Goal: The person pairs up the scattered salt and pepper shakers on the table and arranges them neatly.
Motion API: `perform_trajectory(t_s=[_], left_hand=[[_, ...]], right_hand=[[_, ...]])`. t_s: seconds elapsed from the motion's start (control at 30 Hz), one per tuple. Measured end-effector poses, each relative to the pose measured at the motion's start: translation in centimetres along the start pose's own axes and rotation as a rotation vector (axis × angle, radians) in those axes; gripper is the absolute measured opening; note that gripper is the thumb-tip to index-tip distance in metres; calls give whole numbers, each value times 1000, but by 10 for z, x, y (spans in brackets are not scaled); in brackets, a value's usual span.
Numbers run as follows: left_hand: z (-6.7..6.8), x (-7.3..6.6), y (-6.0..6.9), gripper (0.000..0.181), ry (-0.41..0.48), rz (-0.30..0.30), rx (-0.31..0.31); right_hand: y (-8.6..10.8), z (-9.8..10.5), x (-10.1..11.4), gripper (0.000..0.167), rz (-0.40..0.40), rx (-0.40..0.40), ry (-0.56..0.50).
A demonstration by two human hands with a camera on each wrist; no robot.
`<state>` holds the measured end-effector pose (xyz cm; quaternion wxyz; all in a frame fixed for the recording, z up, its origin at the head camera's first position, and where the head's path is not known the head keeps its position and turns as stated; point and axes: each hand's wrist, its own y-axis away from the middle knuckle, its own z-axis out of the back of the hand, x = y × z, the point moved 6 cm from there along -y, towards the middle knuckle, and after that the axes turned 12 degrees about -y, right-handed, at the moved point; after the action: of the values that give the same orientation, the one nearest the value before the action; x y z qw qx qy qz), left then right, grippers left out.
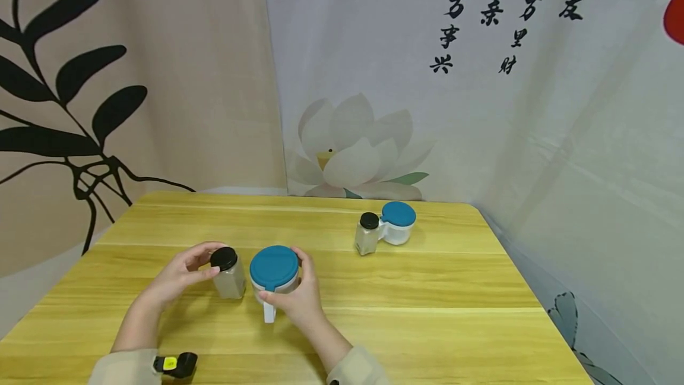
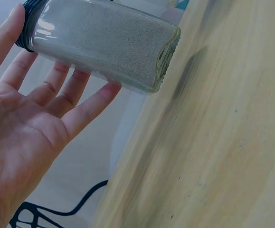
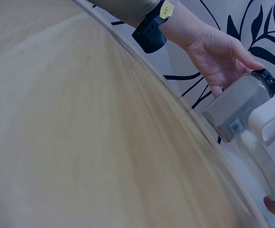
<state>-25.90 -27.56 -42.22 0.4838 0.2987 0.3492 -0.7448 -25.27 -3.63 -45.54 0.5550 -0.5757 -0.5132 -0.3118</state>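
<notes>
A glass jar (image 1: 230, 283) with a black lid and greyish powder inside is held by the left hand (image 1: 179, 275), thumb and fingers at its lid and upper side. In the left wrist view, the left hand (image 2: 30, 118) has its thumb on the lid of the jar (image 2: 104, 42) and fingertips along the glass. The right hand (image 1: 301, 299) grips a white container with a blue lid (image 1: 274, 267) round its sides, the handle pointing toward the person. In the right wrist view, the jar (image 3: 237, 107) is beside the container's white handle (image 3: 270, 116).
Farther back on the wooden table (image 1: 427, 325) stand a smaller black-lidded jar (image 1: 367, 235) and another white container with a blue lid (image 1: 398, 221), close together. Behind the table hang printed cloths (image 1: 352, 76). A black device (image 1: 181, 365) is on the left wrist.
</notes>
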Motion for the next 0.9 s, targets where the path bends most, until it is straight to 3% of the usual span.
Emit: perform_trajectory(t_s=[0.43, 0.9], left_hand=[[-1, 5, -2, 39, 11, -27, 20], [-3, 3, 0, 40, 28, -13, 18]], right_hand=[[0, 0, -6, 90, -41, -11, 19], [0, -3, -13, 89, -34, -12, 52]])
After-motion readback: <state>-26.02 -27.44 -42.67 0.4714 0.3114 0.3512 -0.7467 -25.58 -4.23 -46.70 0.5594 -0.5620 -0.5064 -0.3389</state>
